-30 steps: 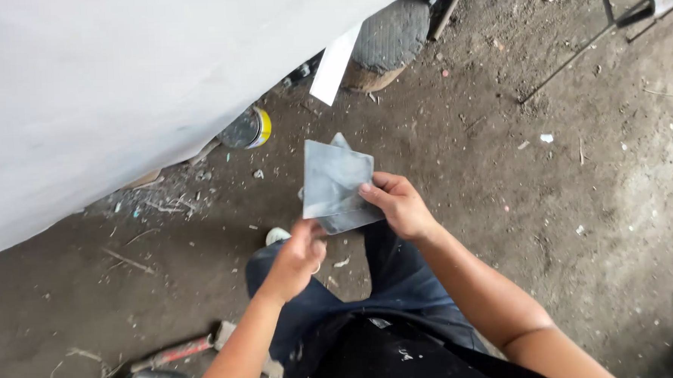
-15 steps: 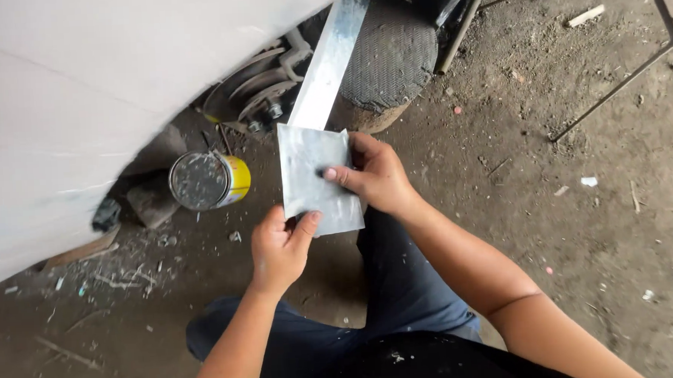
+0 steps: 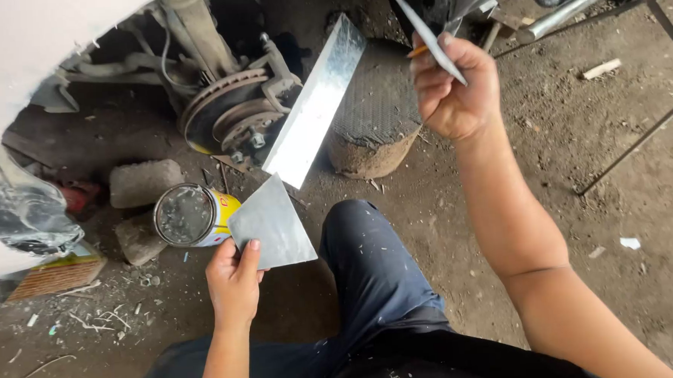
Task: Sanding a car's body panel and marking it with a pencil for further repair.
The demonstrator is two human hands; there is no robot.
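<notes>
My left hand (image 3: 233,280) grips the lower edge of a grey, roughly triangular piece of sheet metal (image 3: 271,223) above my left knee. Raised at the upper right, my right hand (image 3: 453,86) is closed on a second thin grey sheet piece (image 3: 426,34), seen nearly edge-on. An orange pencil-like tip shows beside its fingers. The two pieces are well apart.
A long shiny metal strip (image 3: 315,103) leans against a tyre (image 3: 375,112). A bare brake disc and hub (image 3: 227,110) sit under the white car body. A yellow tin (image 3: 194,215), stone blocks (image 3: 143,182) and metal rods (image 3: 637,142) lie on the dirt floor.
Both hands held one sheet together before. Now the hands have parted: the right has lifted up and right with one piece, the left keeps the triangular piece. The view has tilted toward the wheel hub.
</notes>
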